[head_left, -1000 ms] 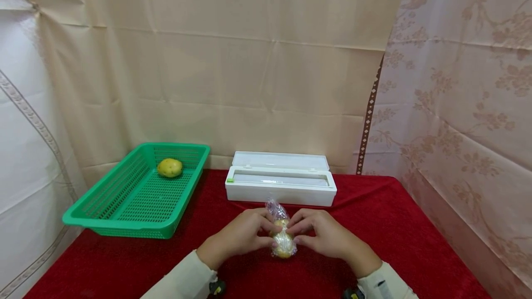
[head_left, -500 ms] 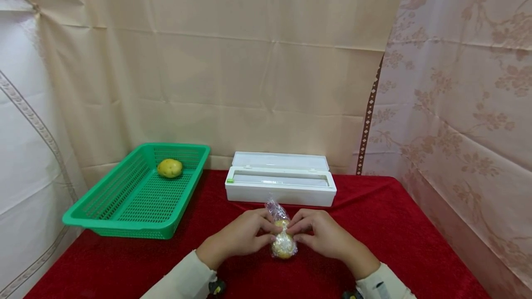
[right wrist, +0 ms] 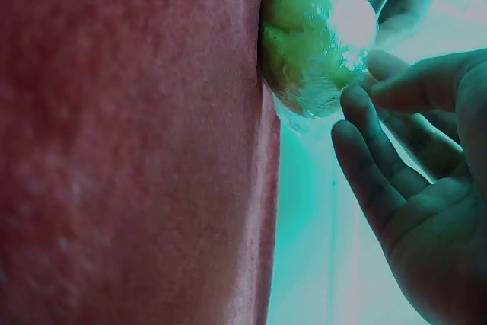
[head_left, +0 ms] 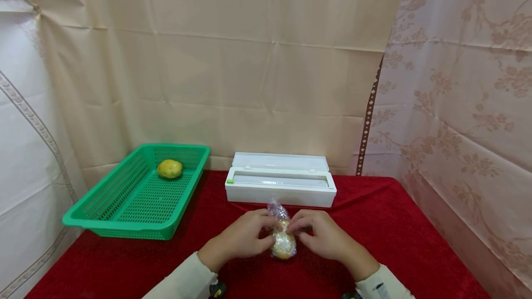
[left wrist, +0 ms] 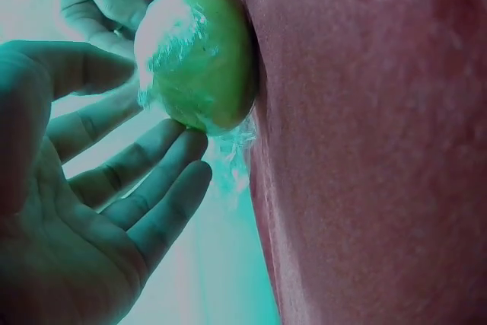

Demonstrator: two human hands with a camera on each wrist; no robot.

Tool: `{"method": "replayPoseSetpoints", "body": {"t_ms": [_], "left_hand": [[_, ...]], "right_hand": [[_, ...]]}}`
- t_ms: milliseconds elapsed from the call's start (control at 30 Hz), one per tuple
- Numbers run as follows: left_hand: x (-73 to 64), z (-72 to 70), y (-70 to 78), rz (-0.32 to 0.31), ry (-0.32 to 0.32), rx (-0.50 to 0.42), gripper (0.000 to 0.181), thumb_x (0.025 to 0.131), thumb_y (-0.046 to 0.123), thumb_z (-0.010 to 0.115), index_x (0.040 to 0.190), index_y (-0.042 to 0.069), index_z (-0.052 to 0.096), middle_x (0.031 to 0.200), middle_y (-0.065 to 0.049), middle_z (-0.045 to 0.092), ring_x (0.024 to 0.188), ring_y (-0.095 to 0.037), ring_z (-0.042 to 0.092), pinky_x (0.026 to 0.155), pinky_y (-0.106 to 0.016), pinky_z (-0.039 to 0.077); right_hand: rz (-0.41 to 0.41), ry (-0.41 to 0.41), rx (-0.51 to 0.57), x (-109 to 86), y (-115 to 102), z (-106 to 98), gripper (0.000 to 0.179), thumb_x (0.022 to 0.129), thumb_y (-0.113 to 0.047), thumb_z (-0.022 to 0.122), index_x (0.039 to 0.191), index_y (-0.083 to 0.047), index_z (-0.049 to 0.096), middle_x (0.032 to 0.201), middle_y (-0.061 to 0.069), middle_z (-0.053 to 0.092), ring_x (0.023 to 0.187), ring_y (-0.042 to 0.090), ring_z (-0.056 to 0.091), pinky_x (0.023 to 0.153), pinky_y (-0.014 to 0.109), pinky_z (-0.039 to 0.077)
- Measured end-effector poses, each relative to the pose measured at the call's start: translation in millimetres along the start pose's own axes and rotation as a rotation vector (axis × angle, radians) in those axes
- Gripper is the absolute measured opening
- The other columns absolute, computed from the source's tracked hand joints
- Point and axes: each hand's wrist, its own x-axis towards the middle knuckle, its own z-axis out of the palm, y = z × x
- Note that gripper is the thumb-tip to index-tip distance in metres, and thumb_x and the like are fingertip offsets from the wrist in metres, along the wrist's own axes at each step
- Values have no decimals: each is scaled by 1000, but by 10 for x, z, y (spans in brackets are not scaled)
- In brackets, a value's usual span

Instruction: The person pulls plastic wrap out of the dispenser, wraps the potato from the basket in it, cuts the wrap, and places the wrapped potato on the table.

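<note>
A yellow mango [head_left: 284, 246] wrapped in clear cling film lies on the red cloth, a crumpled tail of film [head_left: 277, 210] sticking out at its far end. My left hand [head_left: 249, 234] touches its left side, and in the left wrist view the fairly straight fingers [left wrist: 163, 199] reach its underside. From the right, my right hand [head_left: 322, 234] brings its fingertips onto the film at the mango's top. In the head view its thumb stands apart from the index finger. The right wrist view shows the fingertips [right wrist: 348, 135] right at the wrapped mango [right wrist: 300, 43].
Behind the hands stands a white cling film dispenser [head_left: 280, 195] with its clear lid raised. A green plastic basket [head_left: 124, 230] at the left holds another yellow mango [head_left: 169, 169]. Red cloth [head_left: 386, 239] covers the table, and curtains [head_left: 249, 59] hang around it.
The gathered film between my fingertips now lies flatter on the mango. My right thumb has drawn slightly away from the fruit. The basket and dispenser stay put.
</note>
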Motion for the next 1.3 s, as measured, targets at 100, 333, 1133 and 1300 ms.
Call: {"method": "replayPoseSetpoints", "body": {"t_ms": [100, 333, 1133, 1300], "left_hand": [[8, 20, 9, -26, -8, 27, 21, 94, 38, 74, 113, 29, 73, 114, 11, 66, 97, -7, 62, 82, -22, 53], [14, 17, 91, -93, -29, 68, 35, 85, 55, 80, 106, 31, 68, 99, 13, 59, 85, -10, 60, 71, -21, 49], [-33, 65, 211, 198, 19, 250, 31, 85, 24, 79, 115, 29, 74, 131, 5, 66, 122, -12, 59, 104, -36, 51], [-38, 68, 206, 127, 55, 250, 35, 87, 23, 79, 121, 28, 71, 129, 2, 64, 117, -12, 60, 100, -37, 53]], "right_hand": [[7, 31, -7, -2, -13, 1, 32, 88, 7, 69, 100, -21, 78, 100, -8, 74, 94, 6, 67, 82, 29, 57], [28, 194, -183, 0, -46, -16, 30, 85, 5, 70, 101, -20, 78, 103, -7, 73, 95, 9, 66, 84, 33, 56], [122, -64, -379, -28, -127, -156, 19, 94, -24, 74, 112, -25, 77, 105, -15, 74, 99, 6, 68, 90, 39, 54], [246, -193, -185, -46, -84, -211, 27, 97, -30, 72, 120, -17, 73, 103, -10, 76, 94, 2, 69, 83, 32, 58]]}}
